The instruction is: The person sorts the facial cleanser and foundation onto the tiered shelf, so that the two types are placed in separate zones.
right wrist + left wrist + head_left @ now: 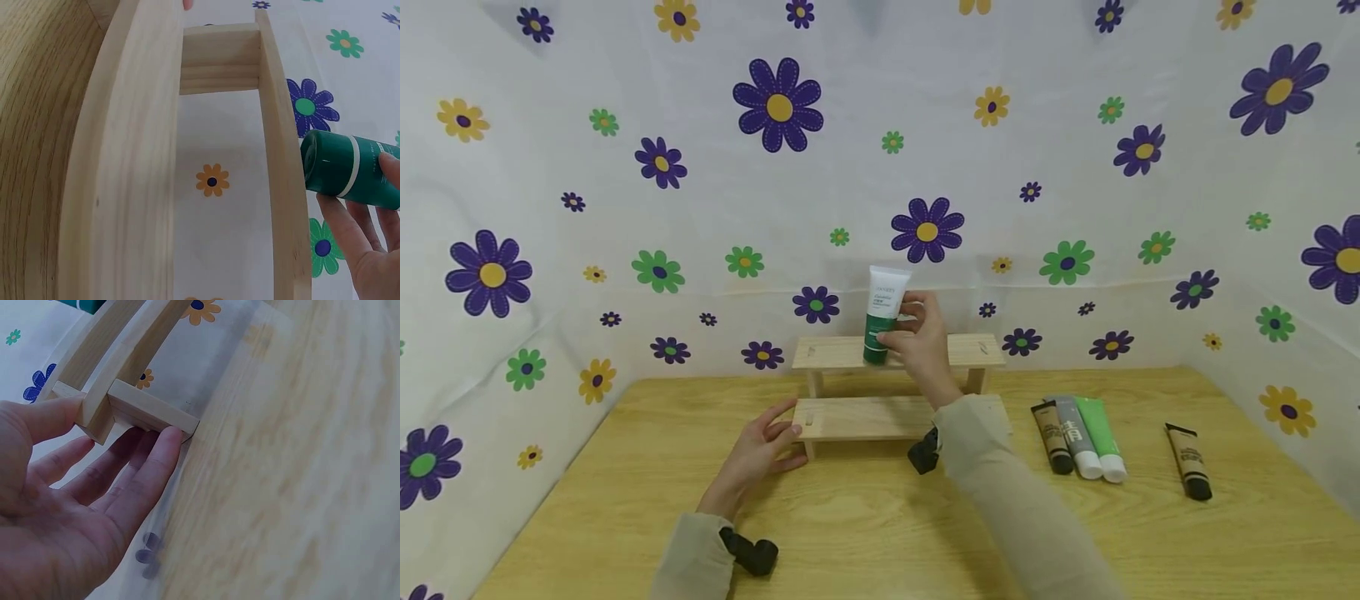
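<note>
A two-step wooden stand (pixel 865 417) stands on the table near the flowered backdrop. My right hand (pixel 923 346) grips a white-and-green squeeze tube (pixel 887 292) between thumb and fingers, cap down and tilted a little. The tube's green cap (pixel 322 164) is at the upper board (pixel 284 181); whether its whole base rests there I cannot tell. At the stand's left end, my left hand (pixel 756 450) holds the lower step, thumb on the board's edge and fingers by the leg (pixel 153 409).
Right of the stand lie a tan tube (pixel 1051 437), a grey tube (pixel 1075 433) and a green tube (pixel 1099 433) side by side. Another tan tube (pixel 1189 461) with a black cap lies farther right. A flowered cloth (pixel 850 183) hangs behind and along the sides.
</note>
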{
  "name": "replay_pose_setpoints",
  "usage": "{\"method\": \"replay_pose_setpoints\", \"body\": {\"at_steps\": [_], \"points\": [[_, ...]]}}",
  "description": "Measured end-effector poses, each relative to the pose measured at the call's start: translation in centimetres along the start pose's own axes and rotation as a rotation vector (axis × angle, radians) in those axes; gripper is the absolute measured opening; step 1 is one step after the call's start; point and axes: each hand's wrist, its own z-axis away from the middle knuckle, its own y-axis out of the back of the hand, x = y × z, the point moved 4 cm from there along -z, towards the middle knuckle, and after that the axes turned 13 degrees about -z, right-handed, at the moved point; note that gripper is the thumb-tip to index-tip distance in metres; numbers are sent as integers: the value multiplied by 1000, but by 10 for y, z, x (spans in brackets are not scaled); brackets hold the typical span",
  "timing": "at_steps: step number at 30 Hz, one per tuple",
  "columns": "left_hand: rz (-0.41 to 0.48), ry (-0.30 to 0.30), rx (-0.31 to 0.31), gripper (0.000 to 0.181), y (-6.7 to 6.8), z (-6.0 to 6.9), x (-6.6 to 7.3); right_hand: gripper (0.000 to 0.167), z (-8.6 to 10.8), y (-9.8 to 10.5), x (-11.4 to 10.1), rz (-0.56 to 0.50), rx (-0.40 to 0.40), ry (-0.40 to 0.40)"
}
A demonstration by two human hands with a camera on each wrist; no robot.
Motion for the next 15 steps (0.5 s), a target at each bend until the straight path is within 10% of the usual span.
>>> {"method": "replay_pose_setpoints", "body": {"at_steps": [15], "points": [[-3, -18, -21, 56, -1, 3, 2, 53, 1, -31, 5, 135, -77, 124]]}}
